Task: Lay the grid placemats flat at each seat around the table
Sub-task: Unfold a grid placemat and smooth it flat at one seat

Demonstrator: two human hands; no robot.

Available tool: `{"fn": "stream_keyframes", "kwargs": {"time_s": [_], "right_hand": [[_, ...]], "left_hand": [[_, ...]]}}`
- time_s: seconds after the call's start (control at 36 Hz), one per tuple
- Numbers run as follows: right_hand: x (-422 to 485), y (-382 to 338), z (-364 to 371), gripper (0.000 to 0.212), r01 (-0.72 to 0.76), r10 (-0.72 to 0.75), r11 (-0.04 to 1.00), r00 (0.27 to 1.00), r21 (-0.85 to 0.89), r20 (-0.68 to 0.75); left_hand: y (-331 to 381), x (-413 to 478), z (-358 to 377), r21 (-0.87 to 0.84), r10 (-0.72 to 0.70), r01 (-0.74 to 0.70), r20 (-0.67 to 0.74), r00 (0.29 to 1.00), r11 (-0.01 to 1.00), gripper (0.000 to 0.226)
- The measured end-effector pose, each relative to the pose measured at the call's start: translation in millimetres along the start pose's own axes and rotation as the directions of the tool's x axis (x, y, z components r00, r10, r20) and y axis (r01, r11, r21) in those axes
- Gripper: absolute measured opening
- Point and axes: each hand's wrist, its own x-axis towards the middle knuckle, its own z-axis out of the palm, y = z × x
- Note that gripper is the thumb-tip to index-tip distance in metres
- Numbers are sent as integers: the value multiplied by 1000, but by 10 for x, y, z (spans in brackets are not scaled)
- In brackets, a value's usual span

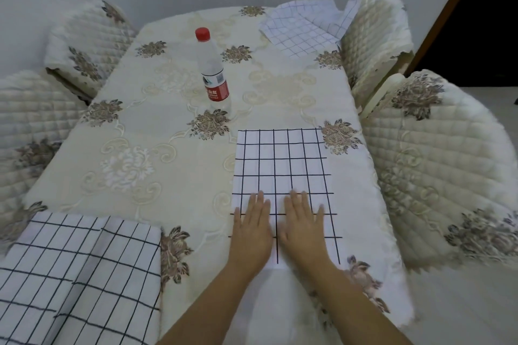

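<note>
From the head view, the only 1 we have, both hands rest on the near end of a grid placemat. The left hand and the right hand lie side by side, fingers straight and slightly spread, palms pressing the cloth and gripping nothing. We judge the main risk to be the tablecloth beneath. It looks loose on the counter, so a hard outward sweep of the palms could drag the mat, bunch the cloth under it and leave it askew. The mat's near edge lies just below the wrists, close to the counter's edge, so a pull toward us could slide it off. A water bottle stands upright well ahead of the left hand's fingertips, beyond the mat's far-left corner, and a long forward push might tip it. The mat is white with thin black grid lines. It runs straight ahead from the fingers and looks flat apart from faint lengthwise creases. A 2nd placemat lies well to the left of the left hand, its lines broken by an overlapping fold. A 3rd placemat lies far ahead of the right hand, rumpled against a quilted chair. We judge both to need flattening.
</note>
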Motion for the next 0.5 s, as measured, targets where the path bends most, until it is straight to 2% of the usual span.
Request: {"fn": "stream_keyframes", "kwargs": {"time_s": [0.11, 0.25, 0.39, 0.5], "right_hand": [[-251, 17, 201, 51, 58, -58, 998, 998, -18, 29], [-311, 474, 91, 57, -69, 70, 997, 997, -18, 15], [-428, 779, 3, 71, -156, 155, 988, 987, 17, 33], [-418, 700, -94, 51, -261, 257, 955, 965, 140, 49]], "left_hand": [[14, -288, 110, -4, -37, 37, 73, 997, 999, 45], [-201, -494, 5, -44, -106, 113, 126, 986, 993, 52], [-362, -631, -19, -77, -138, 148, 121, 983, 986, 51], [-306, -682, -114, -150, -193, 214, 142, 971, 965, 56]]}}
